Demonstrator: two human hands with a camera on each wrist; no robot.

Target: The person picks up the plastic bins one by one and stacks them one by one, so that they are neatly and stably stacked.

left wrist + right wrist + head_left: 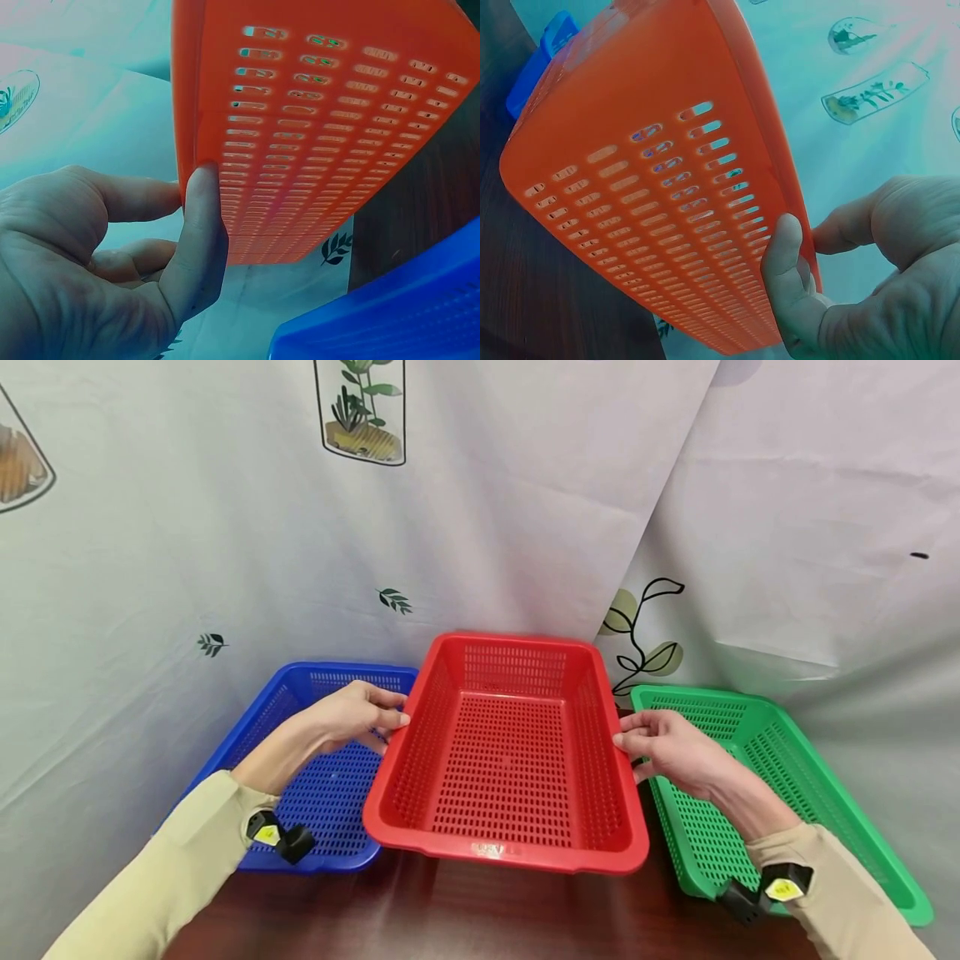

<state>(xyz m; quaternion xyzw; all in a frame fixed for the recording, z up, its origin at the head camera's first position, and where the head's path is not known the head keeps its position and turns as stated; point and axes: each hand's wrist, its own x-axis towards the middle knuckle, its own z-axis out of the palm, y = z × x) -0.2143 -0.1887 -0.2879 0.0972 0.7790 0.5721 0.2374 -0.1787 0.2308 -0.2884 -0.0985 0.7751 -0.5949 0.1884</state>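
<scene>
A red plastic basket (pixel 504 760) with slotted walls is held up between both hands, its inside bare and facing the head camera. My left hand (pixel 358 717) pinches its left rim, thumb on one side and fingers on the other. On the opposite rim, my right hand (pixel 667 750) pinches in the same way. Both wrist views show the basket's outer side walls, orange-looking there, with the left fingers (pixel 199 225) and right fingers (pixel 784 262) pressed against them just under the rim. In the left wrist view the basket is raised above the dark table.
A blue basket (pixel 322 852) stands on the left, partly behind the left arm. To the right is a green basket (pixel 832 785), crossed by the right forearm. The dark wooden table (pixel 450 910) lies beneath, and a printed white cloth (pixel 487 527) hangs behind.
</scene>
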